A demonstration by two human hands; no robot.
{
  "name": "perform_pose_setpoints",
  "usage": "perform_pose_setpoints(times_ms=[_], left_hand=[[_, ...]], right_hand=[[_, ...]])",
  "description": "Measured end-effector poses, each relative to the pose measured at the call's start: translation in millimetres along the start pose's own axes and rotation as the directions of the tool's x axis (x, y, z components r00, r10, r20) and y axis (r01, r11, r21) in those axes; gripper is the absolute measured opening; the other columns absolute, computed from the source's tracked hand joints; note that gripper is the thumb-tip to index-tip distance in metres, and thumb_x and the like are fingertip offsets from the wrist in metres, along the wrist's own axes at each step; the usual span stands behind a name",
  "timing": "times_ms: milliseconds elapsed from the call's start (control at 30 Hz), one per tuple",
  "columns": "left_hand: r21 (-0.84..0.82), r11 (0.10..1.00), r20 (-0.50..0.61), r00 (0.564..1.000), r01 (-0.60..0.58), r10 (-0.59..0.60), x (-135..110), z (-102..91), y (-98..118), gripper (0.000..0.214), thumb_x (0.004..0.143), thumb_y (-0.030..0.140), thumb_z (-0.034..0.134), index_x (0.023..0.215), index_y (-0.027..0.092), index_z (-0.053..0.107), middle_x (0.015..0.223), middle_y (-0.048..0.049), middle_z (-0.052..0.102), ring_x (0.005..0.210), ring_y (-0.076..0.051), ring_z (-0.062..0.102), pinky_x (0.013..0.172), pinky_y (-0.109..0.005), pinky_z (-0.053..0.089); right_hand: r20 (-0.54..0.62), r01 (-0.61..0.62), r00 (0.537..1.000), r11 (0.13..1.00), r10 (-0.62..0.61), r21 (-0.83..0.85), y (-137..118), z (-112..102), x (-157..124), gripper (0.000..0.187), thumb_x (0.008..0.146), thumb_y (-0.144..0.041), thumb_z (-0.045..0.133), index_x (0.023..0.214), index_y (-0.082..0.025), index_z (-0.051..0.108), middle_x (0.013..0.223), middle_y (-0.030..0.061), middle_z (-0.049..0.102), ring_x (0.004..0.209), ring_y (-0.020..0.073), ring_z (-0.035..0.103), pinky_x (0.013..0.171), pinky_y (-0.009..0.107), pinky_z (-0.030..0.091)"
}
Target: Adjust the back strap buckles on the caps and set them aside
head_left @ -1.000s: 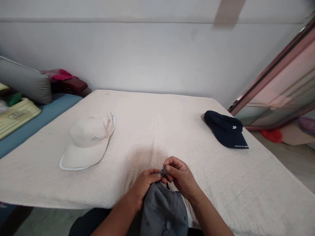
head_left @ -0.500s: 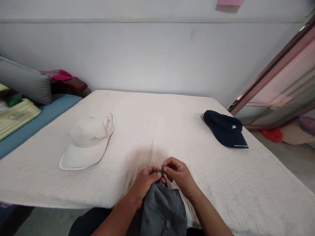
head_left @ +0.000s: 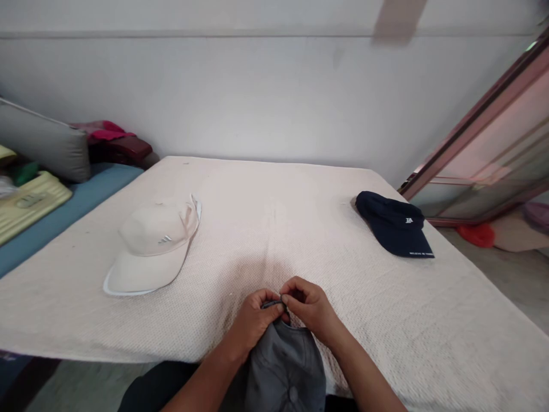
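A grey cap is held at the near edge of the table, its back opening towards the wall and its top button facing me. My left hand pinches the cap's rear strap between thumb and fingers. Beside it, my right hand has thumb and index finger closed on the strap's end, and the fingertips of both hands nearly meet. The strap's fastening is mostly hidden by the fingers. To the left lies a cream cap with a small striped logo. A navy cap with white lettering rests at the right.
A pale textured cloth covers the table, which meets a white wall at the back. On the left are a blue bench, a grey cushion and a yellow item. A red-framed glass door stands right.
My fingers have shifted slightly at the strap; its end is now drawn closer into the left hand's grip. The cream and navy caps have stayed in place.
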State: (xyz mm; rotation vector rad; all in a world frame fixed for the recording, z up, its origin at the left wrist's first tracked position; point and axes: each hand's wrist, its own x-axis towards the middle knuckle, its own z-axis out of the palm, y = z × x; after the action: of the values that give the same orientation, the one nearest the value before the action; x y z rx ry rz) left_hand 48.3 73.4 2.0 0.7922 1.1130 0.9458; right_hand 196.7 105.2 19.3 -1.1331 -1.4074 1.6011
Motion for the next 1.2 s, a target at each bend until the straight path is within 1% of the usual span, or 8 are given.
perform_pose_setpoints(times_ms=[167,400,667,867,933,1033,1200], left_hand=[[0.040,0.999,-0.008,1.000,-0.006,0.007,1,0.3,-1,0.015,0.070,0.028,0.069,0.077,0.015,0.065,0.066,-0.0040,0.068,0.063,-0.016,0.059,0.065,-0.027,0.040],[0.053,0.999,-0.028,1.000,0.007,-0.005,1,0.8,0,0.017,0.070,0.030,0.069,0.078,0.015,0.065,0.066,-0.0041,0.068,0.062,-0.016,0.059,0.064,-0.028,0.040],[0.066,0.998,-0.006,1.000,-0.012,0.012,-3,1.1,4,0.016,0.074,0.029,0.066,0.080,0.015,0.064,0.068,-0.0041,0.068,0.063,-0.015,0.058,0.064,-0.027,0.041],[0.091,0.994,0.003,0.998,-0.057,0.057,-4,0.6,8,0.015,0.075,0.029,0.066,0.079,0.014,0.063,0.066,-0.0032,0.067,0.063,-0.015,0.058,0.063,-0.026,0.041],[0.077,0.995,0.009,0.997,-0.071,0.070,-5,0.6,9,0.016,0.076,0.029,0.065,0.079,0.014,0.063,0.067,-0.0029,0.066,0.063,-0.014,0.059,0.064,-0.025,0.042],[0.032,0.998,0.005,0.998,-0.061,0.060,-5,1.1,10,0.016,0.076,0.029,0.066,0.081,0.014,0.063,0.067,-0.0022,0.066,0.063,-0.014,0.060,0.064,-0.025,0.043],[-0.009,0.999,0.012,0.999,-0.050,0.050,-5,-1.0,10,0.017,0.076,0.030,0.066,0.080,0.014,0.063,0.067,-0.0024,0.067,0.065,-0.014,0.061,0.065,-0.025,0.044]], right_hand=[[-0.004,0.001,1.000,0.999,-0.001,-0.039,-2,0,-2,0.005,0.075,-0.019,0.061,0.071,-0.019,0.058,0.055,-0.0030,0.055,0.050,0.0108,0.052,0.046,0.022,0.036],[-0.005,0.017,1.000,1.000,-0.017,-0.021,1,0,-1,0.006,0.075,-0.020,0.062,0.071,-0.020,0.058,0.053,-0.0035,0.054,0.049,0.0106,0.052,0.046,0.022,0.035],[0.000,-0.019,1.000,0.997,0.019,0.078,5,0,1,0.008,0.074,-0.021,0.063,0.075,-0.019,0.056,0.055,-0.0039,0.056,0.047,0.0098,0.052,0.045,0.021,0.034],[-0.010,0.023,1.000,0.999,-0.023,0.031,7,1,2,0.009,0.076,-0.023,0.063,0.077,-0.019,0.055,0.053,-0.0043,0.055,0.046,0.0094,0.051,0.044,0.021,0.033],[0.019,0.022,1.000,0.999,-0.023,0.044,8,2,2,0.009,0.078,-0.024,0.062,0.077,-0.019,0.055,0.052,-0.0040,0.055,0.046,0.0095,0.050,0.045,0.021,0.034],[0.051,-0.010,0.999,0.997,0.006,0.075,9,3,3,0.011,0.079,-0.027,0.061,0.077,-0.018,0.054,0.052,-0.0034,0.055,0.046,0.0095,0.049,0.046,0.022,0.035],[0.059,-0.039,0.998,0.993,0.033,0.111,7,5,4,0.014,0.077,-0.028,0.061,0.075,-0.017,0.053,0.052,-0.0027,0.056,0.047,0.0093,0.048,0.046,0.022,0.034]])
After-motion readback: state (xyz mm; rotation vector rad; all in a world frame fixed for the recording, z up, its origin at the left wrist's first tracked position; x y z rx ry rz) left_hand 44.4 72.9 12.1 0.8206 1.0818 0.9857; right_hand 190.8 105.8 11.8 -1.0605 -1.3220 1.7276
